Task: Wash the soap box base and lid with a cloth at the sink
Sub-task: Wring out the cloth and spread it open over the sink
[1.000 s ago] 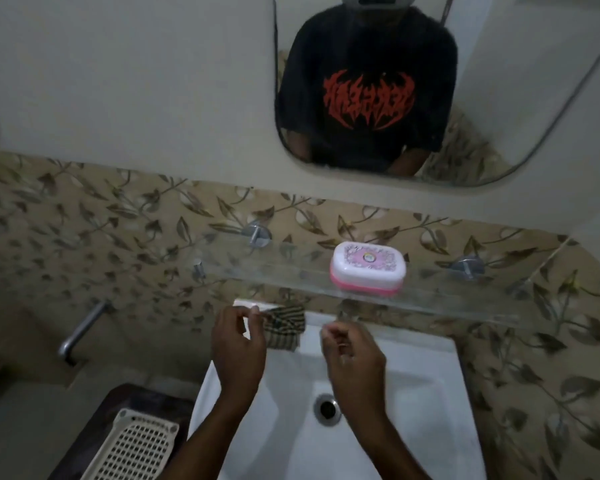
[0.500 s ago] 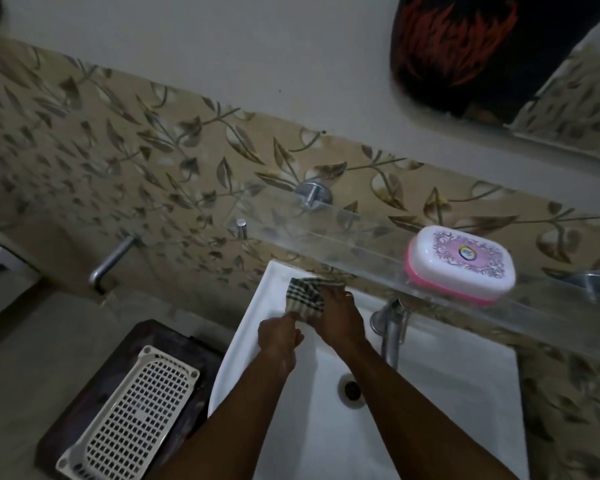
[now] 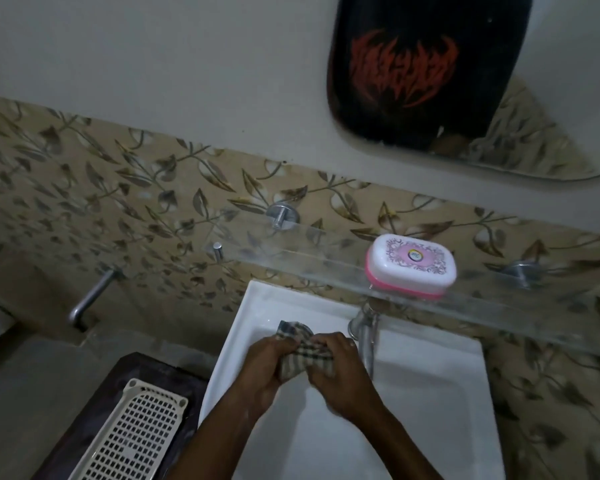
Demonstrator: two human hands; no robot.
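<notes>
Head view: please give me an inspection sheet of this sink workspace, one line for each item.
Surface: white sink, basin bare; no running water can be made out.
Job's things: soap box, lid on, stands on the glass shelf; checked cloth is bunched over the basin.
Clutter: perforated white tray on a dark stand left of the sink.
Hands: left hand and right hand both grip the cloth.
Cables: nothing seen.
Surroundings: tap behind the right hand, leaf-pattern tiles, wall spout at left, mirror above.
</notes>
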